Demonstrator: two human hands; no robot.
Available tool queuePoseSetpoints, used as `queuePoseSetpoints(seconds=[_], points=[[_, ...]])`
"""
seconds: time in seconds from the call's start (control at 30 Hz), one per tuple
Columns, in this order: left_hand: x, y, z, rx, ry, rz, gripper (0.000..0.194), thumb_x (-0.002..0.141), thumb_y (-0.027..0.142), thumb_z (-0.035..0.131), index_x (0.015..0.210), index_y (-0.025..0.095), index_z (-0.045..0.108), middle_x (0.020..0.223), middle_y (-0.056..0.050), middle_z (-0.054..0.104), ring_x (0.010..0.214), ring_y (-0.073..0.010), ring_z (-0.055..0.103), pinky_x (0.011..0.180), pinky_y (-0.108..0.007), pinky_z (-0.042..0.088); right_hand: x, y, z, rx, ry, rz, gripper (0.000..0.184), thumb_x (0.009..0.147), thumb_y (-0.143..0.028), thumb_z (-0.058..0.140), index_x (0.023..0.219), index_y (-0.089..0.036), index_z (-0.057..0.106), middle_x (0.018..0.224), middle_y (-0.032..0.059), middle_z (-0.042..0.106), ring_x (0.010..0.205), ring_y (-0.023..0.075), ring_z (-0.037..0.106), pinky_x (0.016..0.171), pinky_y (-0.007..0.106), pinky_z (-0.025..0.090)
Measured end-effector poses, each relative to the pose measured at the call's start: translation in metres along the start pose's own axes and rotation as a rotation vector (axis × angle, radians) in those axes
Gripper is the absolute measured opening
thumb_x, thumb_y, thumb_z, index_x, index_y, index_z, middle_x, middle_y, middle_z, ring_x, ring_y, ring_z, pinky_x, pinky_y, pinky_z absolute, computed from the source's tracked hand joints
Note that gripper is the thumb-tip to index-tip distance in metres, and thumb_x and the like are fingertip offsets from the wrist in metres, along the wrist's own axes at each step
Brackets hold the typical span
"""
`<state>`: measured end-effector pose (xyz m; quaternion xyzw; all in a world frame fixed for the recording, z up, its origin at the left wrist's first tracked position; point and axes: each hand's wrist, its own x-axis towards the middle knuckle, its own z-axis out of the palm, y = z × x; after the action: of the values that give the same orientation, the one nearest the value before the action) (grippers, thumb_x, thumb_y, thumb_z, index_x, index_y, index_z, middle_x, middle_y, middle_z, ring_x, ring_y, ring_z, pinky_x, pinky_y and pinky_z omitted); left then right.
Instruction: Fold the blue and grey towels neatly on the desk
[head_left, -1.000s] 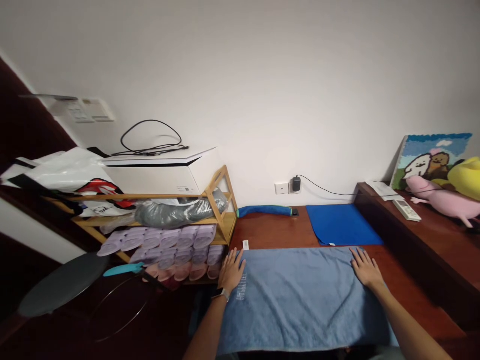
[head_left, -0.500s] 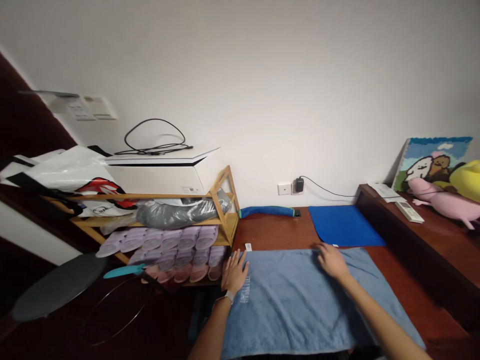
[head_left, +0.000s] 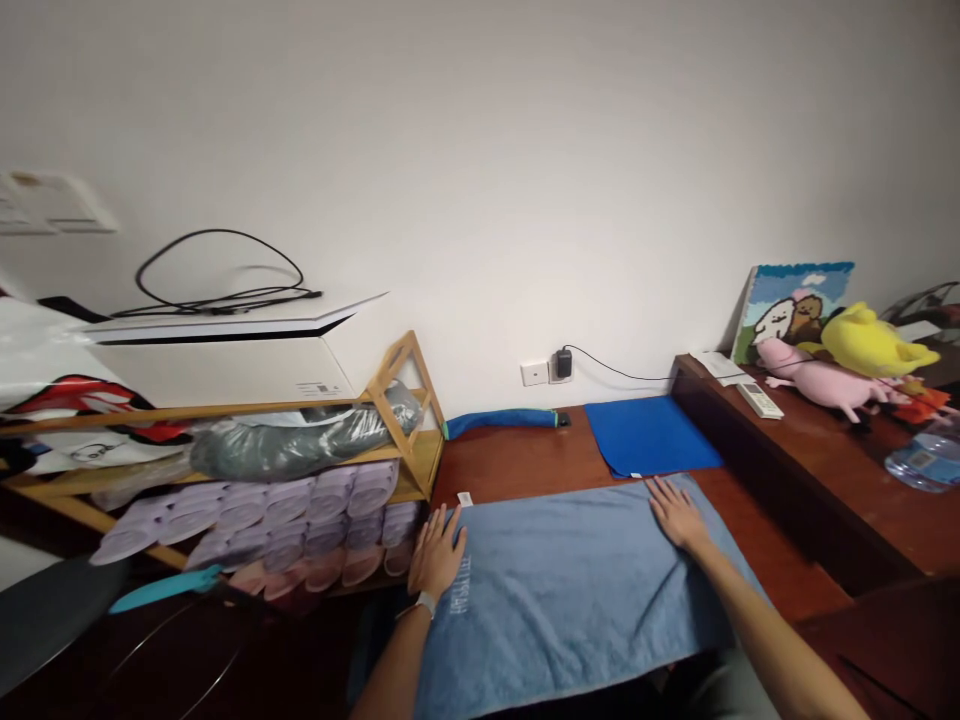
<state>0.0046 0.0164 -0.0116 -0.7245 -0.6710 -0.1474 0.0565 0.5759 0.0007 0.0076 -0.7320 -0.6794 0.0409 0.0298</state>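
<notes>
On the wooden table (head_left: 510, 462), both grips, left hand (head_left: 437, 552) and right hand (head_left: 677, 514), lie open, palms down, on a blue-grey towel (head_left: 570, 590) (lettered near the left), creased between them.

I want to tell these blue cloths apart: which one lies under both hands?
The big lettered towel; left hand and right hand rest on it. The bright blue cloth and narrow blue strip lie nearer the wall.

The bottom edge crops the blue towel (head_left: 566, 590).
</notes>
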Motion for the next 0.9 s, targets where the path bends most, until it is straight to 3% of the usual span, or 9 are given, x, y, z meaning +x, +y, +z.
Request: queuePoseSetpoints(seconds=[0.1,0.23,0.43,0.57,0.73,0.9], points=[[0.001,-0.001,-0.001,0.000,-0.016,0.001,0.056,0.103,0.041,0.040,0.155,0.021,0.049,0.165,-0.014,0.042,0.152,-0.0296,0.040,0.124,-0.050,0.031,0.000,0.052,0.005,-0.005,0.007,0.153,0.065,0.105,-0.045,0.015,0.164,-0.025,0.034,0.170,0.0031,0.032,0.157,0.0263,0.029,0.126,0.051,0.026],[0.002,-0.004,0.001,0.015,-0.023,-0.010,0.056,0.104,0.043,0.039,0.155,0.024,0.049,0.164,-0.011,0.044,0.151,-0.0287,0.041,0.124,-0.049,0.032,-0.004,0.077,0.017,0.028,0.050,0.126,0.067,0.104,-0.046,0.014,0.164,-0.023,0.034,0.170,0.0025,0.030,0.158,0.0247,0.026,0.128,0.047,0.022],[0.011,-0.006,0.001,0.030,-0.024,-0.030,0.056,0.104,0.041,0.037,0.155,0.022,0.050,0.164,-0.014,0.045,0.151,-0.0299,0.041,0.123,-0.050,0.034,0.006,0.064,0.015,0.047,0.053,0.173,0.066,0.103,-0.047,0.018,0.165,-0.026,0.031,0.171,0.0010,0.029,0.158,0.0302,0.024,0.127,0.055,0.021],[0.012,-0.005,0.001,0.038,-0.028,-0.043,0.056,0.104,0.040,0.033,0.154,0.021,0.051,0.162,-0.014,0.047,0.150,-0.0312,0.042,0.121,-0.053,0.035,0.011,0.056,0.012,0.033,0.082,0.182,0.067,0.103,-0.044,0.018,0.164,-0.022,0.033,0.170,0.0050,0.031,0.158,0.0302,0.023,0.127,0.056,0.019],[0.005,-0.013,-0.002,0.033,-0.028,0.051,0.059,0.105,0.045,0.030,0.154,0.018,0.051,0.161,-0.015,0.048,0.150,-0.0315,0.043,0.120,-0.052,0.037,0.004,0.060,0.011,-0.014,0.139,0.088,0.065,0.101,-0.041,0.023,0.157,-0.015,0.046,0.166,0.0104,0.039,0.158,0.0287,0.025,0.128,0.053,0.018],[0.003,-0.015,-0.009,0.001,0.034,0.124,0.061,0.105,0.047,0.030,0.152,0.015,0.052,0.162,-0.016,0.047,0.151,-0.0300,0.042,0.123,-0.050,0.034,0.005,0.051,-0.004,0.058,0.246,-0.045,0.063,0.104,-0.041,0.020,0.147,-0.012,0.057,0.163,0.0138,0.045,0.154,0.0274,0.035,0.128,0.048,0.023]])
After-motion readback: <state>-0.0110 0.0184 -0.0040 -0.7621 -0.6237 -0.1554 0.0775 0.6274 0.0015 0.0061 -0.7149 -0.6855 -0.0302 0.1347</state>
